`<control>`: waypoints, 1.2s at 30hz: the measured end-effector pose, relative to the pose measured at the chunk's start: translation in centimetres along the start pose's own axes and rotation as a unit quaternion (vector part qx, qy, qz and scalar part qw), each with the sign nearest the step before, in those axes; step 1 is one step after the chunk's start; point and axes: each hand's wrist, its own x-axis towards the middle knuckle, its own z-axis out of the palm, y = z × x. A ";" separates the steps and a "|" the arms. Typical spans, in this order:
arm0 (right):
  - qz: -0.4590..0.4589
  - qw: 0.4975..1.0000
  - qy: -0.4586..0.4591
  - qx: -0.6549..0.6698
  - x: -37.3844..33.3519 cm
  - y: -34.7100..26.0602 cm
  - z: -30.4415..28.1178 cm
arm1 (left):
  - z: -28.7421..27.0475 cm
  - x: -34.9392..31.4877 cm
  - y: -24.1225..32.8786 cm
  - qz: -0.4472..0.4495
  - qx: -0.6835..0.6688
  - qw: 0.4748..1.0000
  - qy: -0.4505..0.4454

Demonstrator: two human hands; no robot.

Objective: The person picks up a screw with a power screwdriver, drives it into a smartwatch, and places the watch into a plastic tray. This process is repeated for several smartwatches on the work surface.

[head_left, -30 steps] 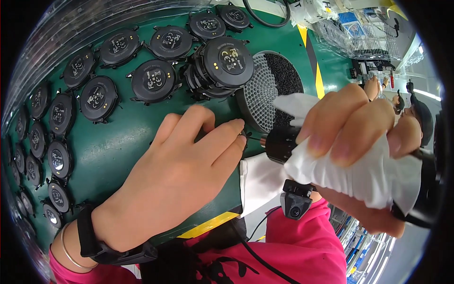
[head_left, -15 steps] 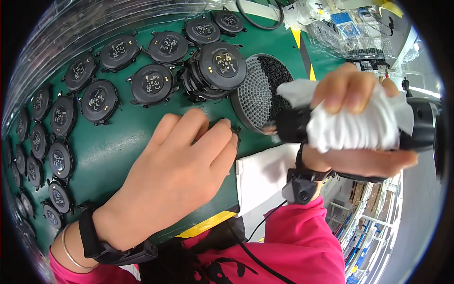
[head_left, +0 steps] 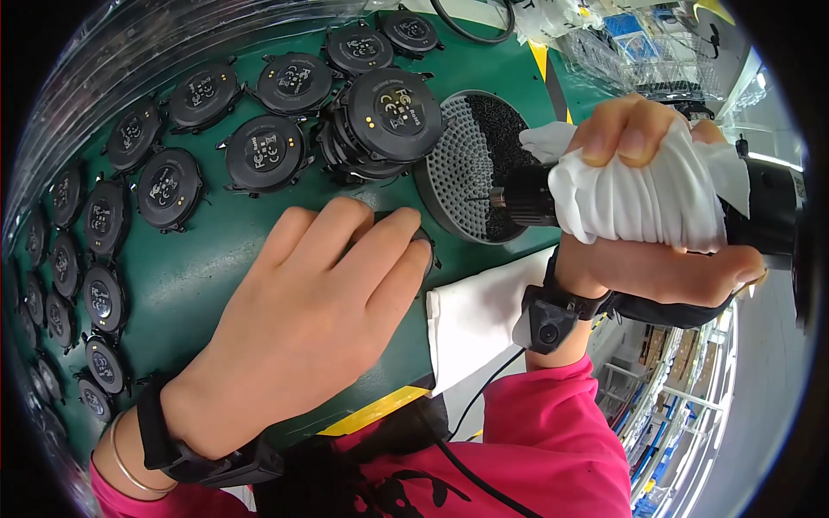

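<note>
Right hand (head_left: 656,216): grip closed around black power screwdriver (head_left: 760,211), white cloth (head_left: 639,194) wrapped about the barrel, bit near perforated round tray (head_left: 458,173). Left hand (head_left: 319,319): flat, fingers pinning one round black casing (head_left: 423,246) to green counter (head_left: 216,259). Step judged: fastening. Next move calls for seating the bit squarely.

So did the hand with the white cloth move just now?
Yes. The right hand, gripping a black tool wrapped in the white cloth, rose from level with the left hand's fingers to beside the round mesh disc.
</note>
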 end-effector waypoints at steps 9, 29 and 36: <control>-0.023 0.999 -0.015 0.041 -0.1 -1.5 0.4 | 0.1 0.1 0.0 -0.015 -0.033 0.999 0.018; -0.010 0.997 -0.064 0.033 -0.6 -0.8 2.4 | 0.2 0.0 0.2 -0.022 -0.049 0.998 0.027; -0.016 0.995 -0.022 0.093 -0.2 0.0 1.5 | -0.5 0.1 0.0 -0.043 -0.071 0.996 0.007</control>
